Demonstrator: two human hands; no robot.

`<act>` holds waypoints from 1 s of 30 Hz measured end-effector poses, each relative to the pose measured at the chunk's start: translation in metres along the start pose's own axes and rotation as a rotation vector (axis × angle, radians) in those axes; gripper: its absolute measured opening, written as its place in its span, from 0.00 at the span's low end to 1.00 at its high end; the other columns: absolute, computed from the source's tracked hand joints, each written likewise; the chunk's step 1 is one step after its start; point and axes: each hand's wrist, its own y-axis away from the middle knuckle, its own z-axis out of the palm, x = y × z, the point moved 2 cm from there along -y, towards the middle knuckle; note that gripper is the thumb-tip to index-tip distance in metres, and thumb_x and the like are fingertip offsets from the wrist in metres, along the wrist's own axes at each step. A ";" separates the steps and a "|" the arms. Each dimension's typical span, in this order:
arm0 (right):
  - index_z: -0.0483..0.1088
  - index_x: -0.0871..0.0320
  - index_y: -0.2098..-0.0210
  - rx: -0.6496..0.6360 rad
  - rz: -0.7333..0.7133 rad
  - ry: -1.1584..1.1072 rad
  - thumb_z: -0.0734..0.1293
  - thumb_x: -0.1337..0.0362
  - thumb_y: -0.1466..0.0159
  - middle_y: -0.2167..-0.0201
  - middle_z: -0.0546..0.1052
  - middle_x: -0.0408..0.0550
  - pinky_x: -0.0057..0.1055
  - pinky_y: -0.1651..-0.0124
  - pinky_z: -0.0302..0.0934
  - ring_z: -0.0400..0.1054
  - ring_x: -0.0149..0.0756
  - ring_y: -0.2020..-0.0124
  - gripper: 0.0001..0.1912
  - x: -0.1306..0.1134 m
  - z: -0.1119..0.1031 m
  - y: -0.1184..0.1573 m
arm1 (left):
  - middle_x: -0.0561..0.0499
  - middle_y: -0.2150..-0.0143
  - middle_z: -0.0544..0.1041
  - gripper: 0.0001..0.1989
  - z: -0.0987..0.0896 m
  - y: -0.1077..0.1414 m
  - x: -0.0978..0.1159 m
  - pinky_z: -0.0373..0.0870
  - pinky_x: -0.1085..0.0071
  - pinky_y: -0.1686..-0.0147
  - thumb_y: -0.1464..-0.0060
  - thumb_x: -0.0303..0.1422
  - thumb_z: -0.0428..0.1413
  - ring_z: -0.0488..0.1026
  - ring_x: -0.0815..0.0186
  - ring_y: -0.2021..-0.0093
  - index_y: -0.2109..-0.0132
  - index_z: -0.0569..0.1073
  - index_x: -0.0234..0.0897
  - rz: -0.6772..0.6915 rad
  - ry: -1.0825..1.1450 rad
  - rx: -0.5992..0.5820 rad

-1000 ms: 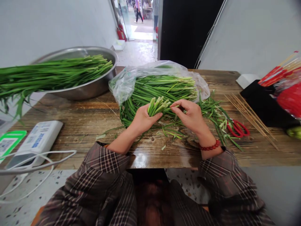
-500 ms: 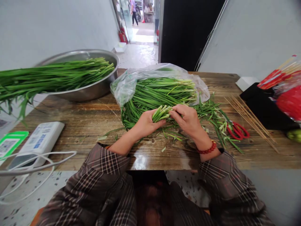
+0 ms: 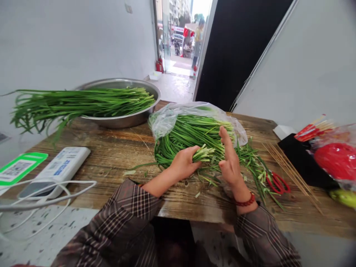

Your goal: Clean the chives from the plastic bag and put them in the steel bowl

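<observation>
My left hand (image 3: 185, 161) is wrapped round a small bunch of green stalks (image 3: 204, 153), their pale cut ends pointing right. Just right of those ends, my right hand (image 3: 230, 159) is raised with its fingers stretched out and its palm facing the bunch, holding nothing. Behind both hands a larger pile of long green stalks (image 3: 191, 129) lies in a clear plastic bag (image 3: 164, 120). Loose leaves and trimmings (image 3: 254, 163) are scattered to the right of my right hand.
A metal bowl (image 3: 122, 121) of long stalks stands back left. Nearer are a white device (image 3: 59, 168), cables and a green-edged card (image 3: 20, 168). On the right lie red-handled scissors (image 3: 278, 183), thin sticks (image 3: 289, 172) and a black box (image 3: 303, 163).
My right hand has let go of the stalk ends, moved slightly right and straightened its fingers. My left hand still holds the bunch. The camera view has shifted and tilted.
</observation>
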 end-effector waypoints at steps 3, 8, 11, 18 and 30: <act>0.45 0.54 0.30 -0.132 0.056 0.006 0.62 0.37 0.41 0.29 0.51 0.54 0.53 0.29 0.42 0.46 0.50 0.30 0.48 0.010 0.011 0.002 | 0.50 0.65 0.76 0.05 -0.001 0.001 -0.002 0.68 0.70 0.63 0.47 0.28 0.54 0.73 0.63 0.63 0.61 0.70 0.37 -0.026 0.033 0.135; 0.59 0.56 0.37 -0.093 0.213 -0.143 0.67 0.41 0.44 0.35 0.63 0.58 0.50 0.31 0.48 0.56 0.48 0.34 0.41 -0.003 0.055 0.005 | 0.45 0.59 0.76 0.08 0.007 0.005 0.002 0.70 0.66 0.57 0.41 0.29 0.50 0.74 0.60 0.58 0.55 0.68 0.34 0.107 -0.185 0.114; 0.61 0.54 0.41 0.160 0.433 -0.371 0.64 0.47 0.38 0.39 0.67 0.55 0.47 0.34 0.54 0.63 0.41 0.39 0.30 -0.015 0.077 0.006 | 0.41 0.55 0.75 0.11 0.013 0.006 0.007 0.70 0.63 0.53 0.37 0.26 0.44 0.73 0.58 0.53 0.52 0.68 0.30 0.173 -0.387 0.100; 0.73 0.58 0.55 0.451 0.552 -0.484 0.61 0.51 0.35 0.48 0.76 0.52 0.42 0.39 0.59 0.70 0.36 0.47 0.19 -0.034 0.086 -0.014 | 0.39 0.55 0.76 0.14 0.009 0.008 0.010 0.70 0.59 0.57 0.36 0.28 0.42 0.75 0.56 0.55 0.47 0.64 0.30 0.180 -0.340 0.212; 0.62 0.56 0.74 0.587 0.213 -0.468 0.67 0.49 0.39 0.78 0.69 0.36 0.35 0.56 0.71 0.71 0.28 0.74 0.18 -0.100 -0.047 -0.114 | 0.43 0.50 0.77 0.19 -0.037 -0.013 -0.043 0.62 0.64 0.46 0.44 0.22 0.46 0.72 0.59 0.47 0.47 0.69 0.38 -0.077 -0.296 0.157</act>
